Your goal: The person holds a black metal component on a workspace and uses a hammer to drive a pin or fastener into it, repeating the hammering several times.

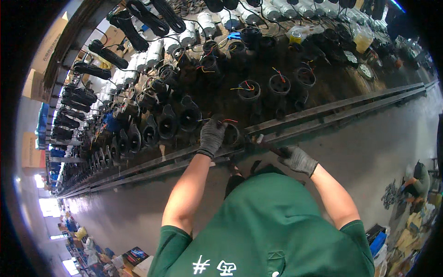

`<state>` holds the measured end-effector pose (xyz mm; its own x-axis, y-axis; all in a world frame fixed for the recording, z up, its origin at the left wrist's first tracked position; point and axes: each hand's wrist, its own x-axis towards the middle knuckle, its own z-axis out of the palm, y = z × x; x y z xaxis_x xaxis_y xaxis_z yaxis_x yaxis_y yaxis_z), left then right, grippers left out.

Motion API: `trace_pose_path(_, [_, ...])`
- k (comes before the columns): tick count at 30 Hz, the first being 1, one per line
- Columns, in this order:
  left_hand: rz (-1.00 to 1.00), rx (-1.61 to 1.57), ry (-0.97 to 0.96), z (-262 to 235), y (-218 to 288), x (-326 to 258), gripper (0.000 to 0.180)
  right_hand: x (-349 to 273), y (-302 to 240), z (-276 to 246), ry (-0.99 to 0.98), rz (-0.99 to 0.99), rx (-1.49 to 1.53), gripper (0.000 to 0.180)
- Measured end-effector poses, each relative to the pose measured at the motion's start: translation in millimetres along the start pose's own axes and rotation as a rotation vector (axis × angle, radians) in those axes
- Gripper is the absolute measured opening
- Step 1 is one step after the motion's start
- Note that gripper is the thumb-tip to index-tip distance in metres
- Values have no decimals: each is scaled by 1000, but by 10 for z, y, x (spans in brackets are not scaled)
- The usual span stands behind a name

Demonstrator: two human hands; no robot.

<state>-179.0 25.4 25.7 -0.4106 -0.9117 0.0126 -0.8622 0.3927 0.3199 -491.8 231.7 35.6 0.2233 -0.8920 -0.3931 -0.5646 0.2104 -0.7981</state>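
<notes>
My left hand (pixel 212 137), in a grey knit glove, is closed on the rim of a black cylindrical housing (pixel 233 135) at the bench's front edge. Red and pale wires stick out by its fingers. My right hand (pixel 297 160), gloved alike, is wrapped round the dark handle of a hammer (pixel 270 145). The hammer's head, with a light-coloured end, is beside the housing's right side; whether they touch I cannot tell. To the left stand black flanged housings (pixel 189 115). Farther back on the bench are housings with red and yellow wires (pixel 249 90).
A metal rail (pixel 341 106) runs along the front of the dark bench. White cylindrical motors (pixel 207 25) line the back, with coiled black cables (pixel 147 18) hanging above. A yellow can (pixel 295 37) stands among them. At the far right a person (pixel 419 180) is low down near scattered parts.
</notes>
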Motion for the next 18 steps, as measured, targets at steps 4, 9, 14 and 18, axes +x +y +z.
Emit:
trace_pose_path(4, [-83,-274,172,-29,-71,-45,29,173,-482,20,135,-241,7,46])
trace_pose_path(9, [-157,-581,156,154,-325,-116,28,482,-676,154,117,-299,-150,50])
trace_pose_path(14, [25,-792,16,386,-772,-117,28,726,-917,198,57,-205,-319,43])
trace_pose_path(18, [88,-595,80,382,-725,-245,26,707,-1019,156,25,-173,-339,42])
